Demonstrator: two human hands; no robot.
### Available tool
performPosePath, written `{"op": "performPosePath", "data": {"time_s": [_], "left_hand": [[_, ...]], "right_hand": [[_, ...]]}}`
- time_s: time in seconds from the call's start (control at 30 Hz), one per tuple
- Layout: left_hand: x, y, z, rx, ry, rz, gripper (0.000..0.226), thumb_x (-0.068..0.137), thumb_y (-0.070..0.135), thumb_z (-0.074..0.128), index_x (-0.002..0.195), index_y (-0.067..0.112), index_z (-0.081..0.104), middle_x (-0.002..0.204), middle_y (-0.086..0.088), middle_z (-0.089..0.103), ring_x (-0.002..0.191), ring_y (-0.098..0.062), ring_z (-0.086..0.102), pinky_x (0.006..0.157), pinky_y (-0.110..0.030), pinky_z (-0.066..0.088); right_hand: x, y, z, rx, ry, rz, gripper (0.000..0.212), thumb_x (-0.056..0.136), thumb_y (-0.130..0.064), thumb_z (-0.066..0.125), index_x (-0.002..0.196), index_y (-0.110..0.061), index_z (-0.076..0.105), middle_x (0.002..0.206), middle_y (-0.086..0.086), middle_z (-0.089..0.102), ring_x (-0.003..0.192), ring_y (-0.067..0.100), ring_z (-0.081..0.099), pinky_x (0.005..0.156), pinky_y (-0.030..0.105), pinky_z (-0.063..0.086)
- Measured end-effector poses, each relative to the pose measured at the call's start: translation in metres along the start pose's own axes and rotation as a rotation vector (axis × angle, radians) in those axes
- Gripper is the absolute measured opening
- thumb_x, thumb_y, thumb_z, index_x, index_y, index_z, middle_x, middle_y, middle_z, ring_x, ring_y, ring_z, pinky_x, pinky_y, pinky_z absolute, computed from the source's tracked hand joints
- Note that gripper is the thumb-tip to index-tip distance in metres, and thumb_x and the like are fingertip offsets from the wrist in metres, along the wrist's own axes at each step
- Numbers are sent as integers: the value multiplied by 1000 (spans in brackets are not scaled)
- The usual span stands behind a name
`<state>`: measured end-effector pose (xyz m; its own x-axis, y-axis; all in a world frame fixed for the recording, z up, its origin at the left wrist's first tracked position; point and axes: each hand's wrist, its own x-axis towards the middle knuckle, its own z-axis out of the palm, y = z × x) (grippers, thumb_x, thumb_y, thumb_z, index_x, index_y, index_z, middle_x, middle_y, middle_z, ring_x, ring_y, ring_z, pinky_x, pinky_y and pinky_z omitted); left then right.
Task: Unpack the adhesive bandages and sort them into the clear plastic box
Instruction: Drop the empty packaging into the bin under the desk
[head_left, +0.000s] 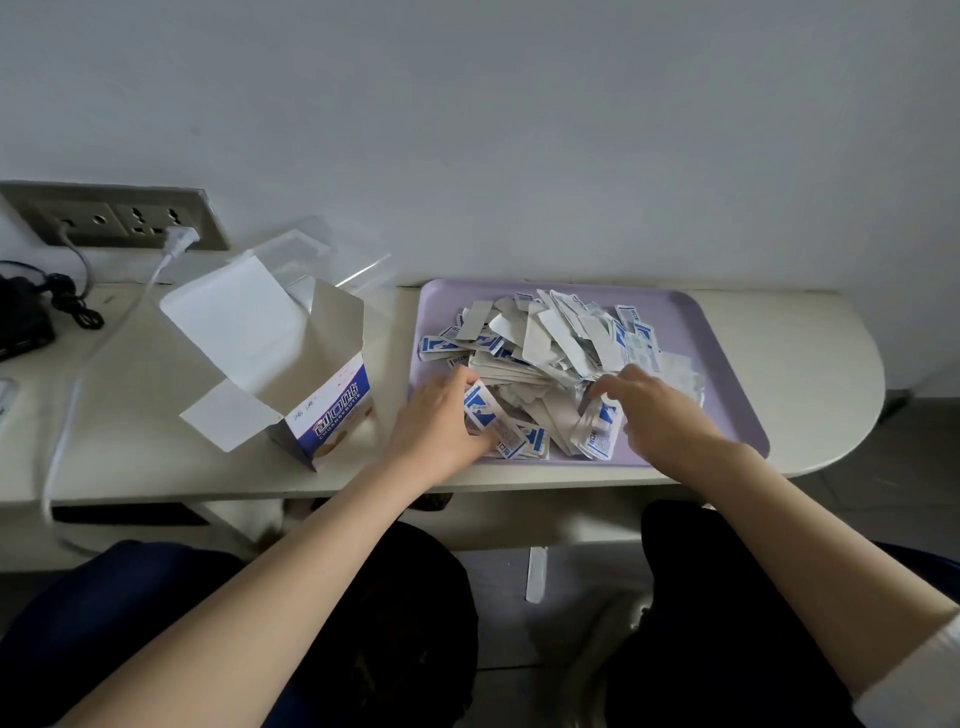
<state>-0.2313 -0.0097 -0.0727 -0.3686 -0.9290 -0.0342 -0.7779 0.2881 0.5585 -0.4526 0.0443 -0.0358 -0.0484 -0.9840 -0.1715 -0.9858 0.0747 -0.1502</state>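
Note:
A heap of wrapped adhesive bandages (550, 358), white and blue, lies on a lilac tray (727, 374). My left hand (441, 421) is at the heap's left front, its thumb and fingers pinching a blue-and-white bandage. My right hand (654, 405) rests on the heap's right front with curled fingers gripping several bandages. The opened bandage carton (311, 384), flaps up, stands left of the tray. The clear plastic box (332, 260) stands behind the carton, partly hidden by it.
A wall socket strip (119, 218) with a white plug and cable (67, 415) is at the back left, next to a black device with cords (31, 317). The table's front edge (363, 486) runs just before my wrists; its right end is rounded.

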Motion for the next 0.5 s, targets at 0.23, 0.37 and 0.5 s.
{"op": "performPosePath", "data": {"time_s": [0.23,0.37,0.5], "left_hand": [[0,2,-2,4,-19,35,74,72,22,72,135,24,33,127,-4,45,108,-24,53,83,-41,50],[0,5,-5,73,-139,88,68,76,17,66,134,28,33,130,-2,44,104,-21,53,85,-38,48],[0,3,-2,148,-181,125,53,82,29,59,132,26,40,136,2,43,124,-19,40,99,-42,40]], "right_hand": [[-1,8,7,-73,-27,-161,33,93,-25,53,125,-32,51,118,1,44,100,17,50,69,28,44],[5,7,6,-32,22,-117,31,85,-44,57,111,-29,60,109,-1,45,104,16,48,74,30,47],[12,7,5,-96,141,-113,25,87,-38,59,107,-22,62,112,-1,50,108,18,46,73,25,39]]}}
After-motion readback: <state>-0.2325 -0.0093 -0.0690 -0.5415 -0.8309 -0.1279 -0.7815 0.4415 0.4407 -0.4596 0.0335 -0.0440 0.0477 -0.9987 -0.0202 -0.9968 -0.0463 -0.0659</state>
